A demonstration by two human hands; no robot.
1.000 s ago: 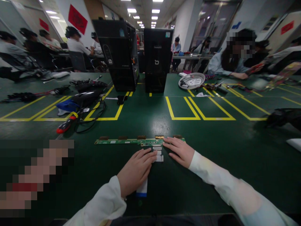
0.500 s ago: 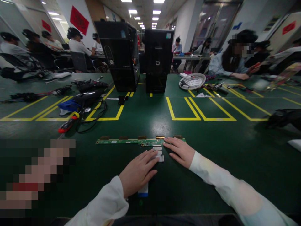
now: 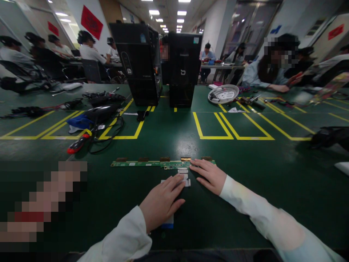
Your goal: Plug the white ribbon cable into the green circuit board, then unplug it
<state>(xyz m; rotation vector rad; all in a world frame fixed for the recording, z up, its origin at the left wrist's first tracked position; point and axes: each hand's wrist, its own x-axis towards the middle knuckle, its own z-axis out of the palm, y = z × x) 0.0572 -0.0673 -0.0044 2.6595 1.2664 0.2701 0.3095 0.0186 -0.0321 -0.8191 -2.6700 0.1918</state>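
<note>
A long, narrow green circuit board (image 3: 147, 164) with brown tabs along its far edge lies across the dark green table. My right hand (image 3: 209, 175) rests open on the board's right part, fingers spread. Nearer to me, my left hand (image 3: 163, 200) lies open and palm down over a white flat ribbon cable (image 3: 187, 182), with its fingertips close to the connector at the board's near edge. The cable's blue-tipped end (image 3: 167, 223) shows below my left hand; its middle is hidden under the palm.
Two black computer towers (image 3: 136, 65) (image 3: 183, 71) stand at the back. A red-handled screwdriver (image 3: 79, 143) lies left beside black cables (image 3: 118, 136). A white basket (image 3: 223, 94) sits at the back right. A pixelated patch covers the lower left. Several people sit beyond.
My left hand has shifted slightly to the right and nearer to me, uncovering a bit of the white cable at its upper left. My right hand has stayed in place.
</note>
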